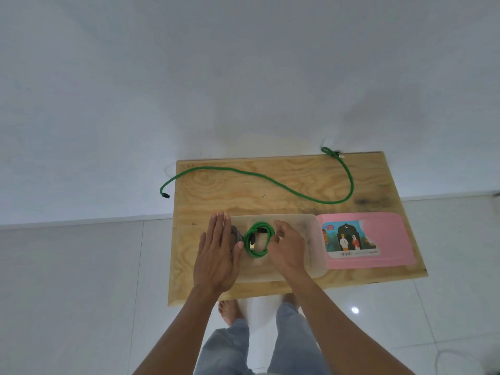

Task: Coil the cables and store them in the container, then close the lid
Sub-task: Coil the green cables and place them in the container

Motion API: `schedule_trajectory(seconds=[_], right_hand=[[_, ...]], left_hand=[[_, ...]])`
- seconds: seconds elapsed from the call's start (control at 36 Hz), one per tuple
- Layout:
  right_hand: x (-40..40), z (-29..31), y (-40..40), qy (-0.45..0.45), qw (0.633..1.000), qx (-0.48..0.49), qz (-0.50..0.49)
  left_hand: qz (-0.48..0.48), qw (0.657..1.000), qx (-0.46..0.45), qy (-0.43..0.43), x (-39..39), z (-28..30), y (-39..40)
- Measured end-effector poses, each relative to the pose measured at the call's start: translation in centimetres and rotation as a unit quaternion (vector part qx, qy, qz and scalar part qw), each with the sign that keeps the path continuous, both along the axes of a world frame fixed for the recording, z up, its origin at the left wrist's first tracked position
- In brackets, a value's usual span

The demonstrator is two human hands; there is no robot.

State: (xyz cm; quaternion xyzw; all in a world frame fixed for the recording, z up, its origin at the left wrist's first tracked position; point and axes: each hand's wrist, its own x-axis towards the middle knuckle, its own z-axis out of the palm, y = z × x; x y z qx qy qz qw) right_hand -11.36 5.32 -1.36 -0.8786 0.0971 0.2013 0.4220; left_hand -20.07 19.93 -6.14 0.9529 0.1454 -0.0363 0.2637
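1. Your left hand point(216, 255) lies flat, fingers straight and together, over the left end of the box point(311, 239), holding nothing.
2. Your right hand point(286, 247) is inside the box, fingers loosely curled beside the coil point(258, 240); whether they touch it cannot be told.
3. Green coil rests in the box; a grey cable point(236, 232) shows just left of it.
4. Second green cable point(270, 180) lies uncoiled across the board point(297, 282), one end hanging off the left edge.
5. Pink lid point(389, 239) lies flat, just right of the box.
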Motion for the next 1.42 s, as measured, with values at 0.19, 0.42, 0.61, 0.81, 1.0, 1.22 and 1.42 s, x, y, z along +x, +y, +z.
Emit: schedule_trajectory(seconds=[0.19,0.42,0.61,0.81,1.0,1.22,1.42], right_hand=[[1.4,2.2,0.7,-0.035,0.999,0.031,-0.004],[6.8,4.2,1.3,-0.103,0.994,0.038,0.023],[12.9,3.1,1.9,-0.099,0.99,-0.005,0.096],[17.0,-0.4,2.1,-0.022,0.975,-0.085,0.205],[18.3,-2.8,1.9,0.021,0.938,-0.186,0.292],[17.6,-4.1,1.2,-0.009,0.909,-0.234,0.345],[17.1,-2.3,1.8,-0.029,0.933,-0.171,0.315]], left_hand=[[0.02,0.999,-0.042,-0.002,1.4,2.8,0.4],[0.056,0.995,-0.037,-0.07,7.8,5.4,3.1],[0.052,0.998,-0.003,-0.024,14.1,5.9,5.2],[0.015,0.996,0.032,0.087,18.5,3.6,5.7],[-0.068,0.978,0.083,0.18,20.8,0.1,5.9],[-0.078,0.967,0.161,0.183,20.4,-1.0,5.5],[-0.033,0.992,0.065,0.105,19.7,1.9,6.1]])
